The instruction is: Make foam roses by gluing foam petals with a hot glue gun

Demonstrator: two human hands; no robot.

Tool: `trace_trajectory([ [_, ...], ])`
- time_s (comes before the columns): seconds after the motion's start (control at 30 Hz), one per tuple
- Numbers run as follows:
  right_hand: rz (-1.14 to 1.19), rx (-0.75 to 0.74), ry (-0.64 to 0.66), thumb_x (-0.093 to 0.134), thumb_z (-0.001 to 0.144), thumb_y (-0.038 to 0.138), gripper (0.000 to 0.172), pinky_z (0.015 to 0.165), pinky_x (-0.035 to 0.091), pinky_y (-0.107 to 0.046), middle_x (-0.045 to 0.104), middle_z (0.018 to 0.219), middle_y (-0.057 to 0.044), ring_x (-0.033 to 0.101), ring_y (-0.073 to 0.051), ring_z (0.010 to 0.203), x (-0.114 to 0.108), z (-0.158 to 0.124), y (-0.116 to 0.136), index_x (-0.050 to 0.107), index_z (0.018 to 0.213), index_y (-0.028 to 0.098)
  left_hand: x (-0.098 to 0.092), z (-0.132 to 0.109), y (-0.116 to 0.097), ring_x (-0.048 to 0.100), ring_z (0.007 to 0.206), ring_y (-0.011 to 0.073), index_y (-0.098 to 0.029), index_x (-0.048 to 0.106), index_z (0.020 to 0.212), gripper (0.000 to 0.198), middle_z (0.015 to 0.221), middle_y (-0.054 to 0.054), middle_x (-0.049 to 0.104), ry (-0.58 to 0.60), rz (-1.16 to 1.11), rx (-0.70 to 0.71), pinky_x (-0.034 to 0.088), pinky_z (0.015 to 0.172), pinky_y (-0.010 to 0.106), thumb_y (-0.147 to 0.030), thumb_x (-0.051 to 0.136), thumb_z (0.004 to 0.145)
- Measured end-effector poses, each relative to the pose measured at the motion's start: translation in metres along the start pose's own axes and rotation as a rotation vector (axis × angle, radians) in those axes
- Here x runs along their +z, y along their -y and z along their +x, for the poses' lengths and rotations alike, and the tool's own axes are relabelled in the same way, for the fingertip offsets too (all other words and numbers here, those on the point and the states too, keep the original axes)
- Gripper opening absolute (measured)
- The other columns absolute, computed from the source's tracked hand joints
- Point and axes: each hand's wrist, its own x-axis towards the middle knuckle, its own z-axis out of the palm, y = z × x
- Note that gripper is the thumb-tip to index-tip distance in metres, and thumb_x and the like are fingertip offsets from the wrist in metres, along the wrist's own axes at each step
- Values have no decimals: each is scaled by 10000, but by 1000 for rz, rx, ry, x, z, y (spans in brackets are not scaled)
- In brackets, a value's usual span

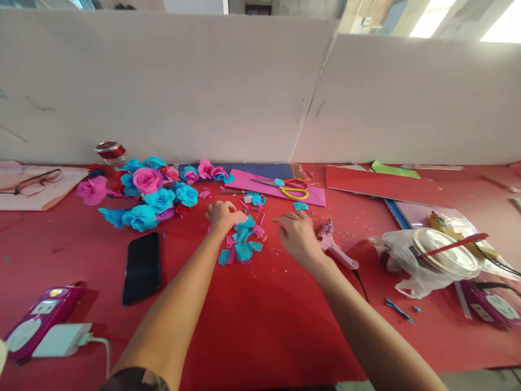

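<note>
My left hand [222, 216] has its fingers bent together around a pale pink paper piece [241, 217], beside a small pile of blue and pink paper petals [244, 250]. To the right of the pile, my right hand [296, 231] hovers or rests with its fingers spread and nothing visible in them. A pink glue gun [337, 251] lies just right of it. Behind the hands, scissors with yellow and red handles [293, 192] lie on a magenta paper strip [244, 182]. Pink and blue paper roses [148, 187] stand at the left.
A black phone [142, 268] and a power strip [40, 320] with a white charger [63, 340] lie at the left. On the right are a lidded container in a plastic bag [443, 252] and another power strip [494, 304]. A white partition [183, 87] rises behind the red table [264, 336].
</note>
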Motion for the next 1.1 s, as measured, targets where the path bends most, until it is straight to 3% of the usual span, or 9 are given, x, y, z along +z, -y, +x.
trace_trajectory([
  [0.07,29,61,133,490,869,206,320,872,377,-402,666,1164,-67,499,-291,1112,19,40,19,675,1125,259,-6,0,1,598,991,274,-212,657,755,76,947,75,706,6,-83,-47,419,860,406,-282,656,725],
  [0.17,29,79,170,555,854,266,332,873,373,-420,658,1181,-92,485,-314,1152,46,76,34,633,1176,248,-12,-5,11,625,897,218,-201,658,869,122,909,66,708,-41,-185,-46,432,843,358,-258,575,799],
  [0.33,6,98,187,553,844,227,213,842,374,-418,678,1101,-121,515,-314,1103,65,79,31,674,1020,214,1,-16,8,519,1124,344,-218,686,797,152,1095,120,651,31,-8,129,404,898,460,-344,694,712],
  [0.4,-1,105,175,530,861,230,180,833,374,-408,685,1074,-119,521,-309,1087,67,73,27,680,956,203,6,-15,2,524,1110,339,-212,655,705,109,1008,104,670,90,-63,120,407,886,468,-312,697,706],
  [0.53,16,92,128,528,879,242,164,821,380,-336,696,1054,-73,546,-250,1061,62,65,19,653,980,213,6,-4,5,629,773,201,-190,595,770,62,739,31,656,90,-456,-29,476,732,329,-221,625,725],
  [0.7,29,118,72,457,905,210,234,704,406,-244,711,966,-38,616,-169,875,44,73,2,611,1081,197,-13,14,29,646,704,156,-160,579,945,258,753,15,663,-153,-809,-224,507,689,271,-148,591,687],
  [0.77,-2,147,41,435,893,168,288,732,414,-271,702,1010,-74,609,-197,921,36,81,-5,618,1115,184,-23,17,42,659,749,181,-148,606,962,274,788,44,680,-186,-743,-259,517,735,305,-136,583,689],
  [0.93,-87,121,9,445,857,120,408,898,378,-376,625,1209,-135,512,-277,1126,35,111,-4,626,1211,208,-35,4,55,603,1052,292,-175,680,1050,350,1065,123,686,-277,-176,-5,424,968,449,-156,607,709],
  [1.1,-100,77,101,553,833,207,418,936,354,-457,632,1198,-146,472,-335,1164,57,133,9,605,1248,199,-20,-43,20,642,899,253,-194,746,859,172,928,89,728,82,-156,311,474,888,368,-230,629,739],
])
